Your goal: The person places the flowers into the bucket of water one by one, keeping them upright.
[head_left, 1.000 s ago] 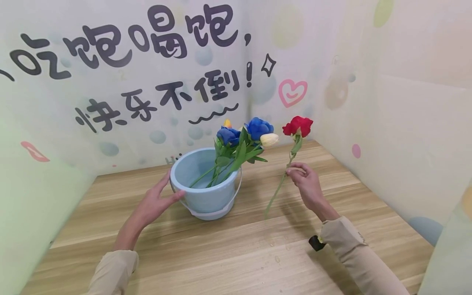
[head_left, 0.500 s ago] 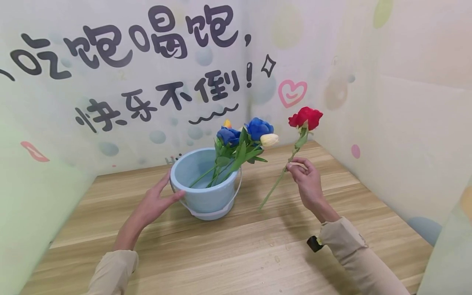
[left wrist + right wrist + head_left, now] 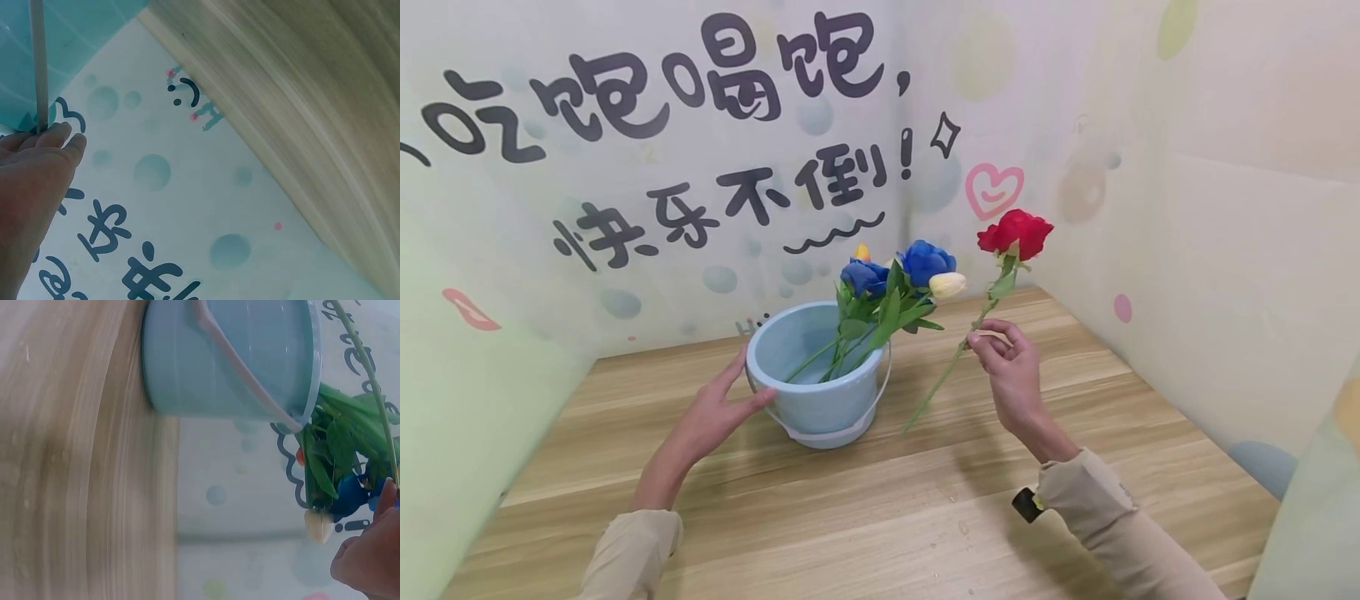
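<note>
A light blue bucket (image 3: 820, 407) stands upright on the wooden table. Against its left side rests my left hand (image 3: 709, 421), thumb along the front of the rim and fingers out along the side, beside the handle (image 3: 39, 69). Between thumb and fingertips, my right hand (image 3: 1017, 379) pinches the green stem of a red rose (image 3: 1015, 235). The bloom points up and the stem slants down left, its lower end apart from the bucket. Blue flowers (image 3: 927, 261), a cream tulip (image 3: 948, 285) and a yellow-orange bud (image 3: 862, 252) lean over the bucket's right rim, stems inside.
The wooden table (image 3: 880, 525) reaches back to a printed wall (image 3: 715, 283) with large dark lettering. Another wall (image 3: 1217, 275) borders the right side. A small black item (image 3: 1027, 505) sits at my right cuff. A few droplet-like spots mark the tabletop.
My right hand has raised the rose and then brought it left, so the stem's lower end is nearer the bucket. The left hand and bucket have stayed put.
</note>
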A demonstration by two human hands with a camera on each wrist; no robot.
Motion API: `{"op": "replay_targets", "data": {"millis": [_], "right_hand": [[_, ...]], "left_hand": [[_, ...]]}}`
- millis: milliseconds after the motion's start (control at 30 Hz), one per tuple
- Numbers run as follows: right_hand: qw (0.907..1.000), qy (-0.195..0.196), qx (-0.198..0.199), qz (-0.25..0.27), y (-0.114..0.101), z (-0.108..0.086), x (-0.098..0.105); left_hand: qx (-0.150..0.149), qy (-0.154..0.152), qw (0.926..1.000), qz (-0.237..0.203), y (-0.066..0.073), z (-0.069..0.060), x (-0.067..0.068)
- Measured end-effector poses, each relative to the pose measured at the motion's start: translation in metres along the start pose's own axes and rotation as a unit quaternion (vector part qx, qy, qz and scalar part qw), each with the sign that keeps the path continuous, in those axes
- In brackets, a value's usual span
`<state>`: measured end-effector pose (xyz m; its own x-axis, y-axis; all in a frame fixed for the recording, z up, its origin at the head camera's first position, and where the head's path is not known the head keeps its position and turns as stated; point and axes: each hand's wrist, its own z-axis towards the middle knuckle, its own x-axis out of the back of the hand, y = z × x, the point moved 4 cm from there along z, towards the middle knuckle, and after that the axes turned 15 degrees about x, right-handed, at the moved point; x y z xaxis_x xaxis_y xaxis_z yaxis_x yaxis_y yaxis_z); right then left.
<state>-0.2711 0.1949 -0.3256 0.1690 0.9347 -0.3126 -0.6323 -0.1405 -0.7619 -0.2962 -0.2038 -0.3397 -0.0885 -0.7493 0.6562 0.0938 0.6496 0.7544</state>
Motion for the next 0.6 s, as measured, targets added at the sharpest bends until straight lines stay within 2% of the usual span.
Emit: {"op": "replay_targets", "data": {"millis": [433,600], "right_hand": [[0.9995,-0.005,0.026,0.017,-0.003,-0.011,-0.025],[0.9983,-0.002,0.053,0.022,-0.005,-0.017,-0.037]], "left_hand": [[0.007,-0.005,1.0,-0.002,-0.001,-0.002,0.0],[0.008,-0.004,1.0,0.004,0.0,-0.001,0.0]]}}
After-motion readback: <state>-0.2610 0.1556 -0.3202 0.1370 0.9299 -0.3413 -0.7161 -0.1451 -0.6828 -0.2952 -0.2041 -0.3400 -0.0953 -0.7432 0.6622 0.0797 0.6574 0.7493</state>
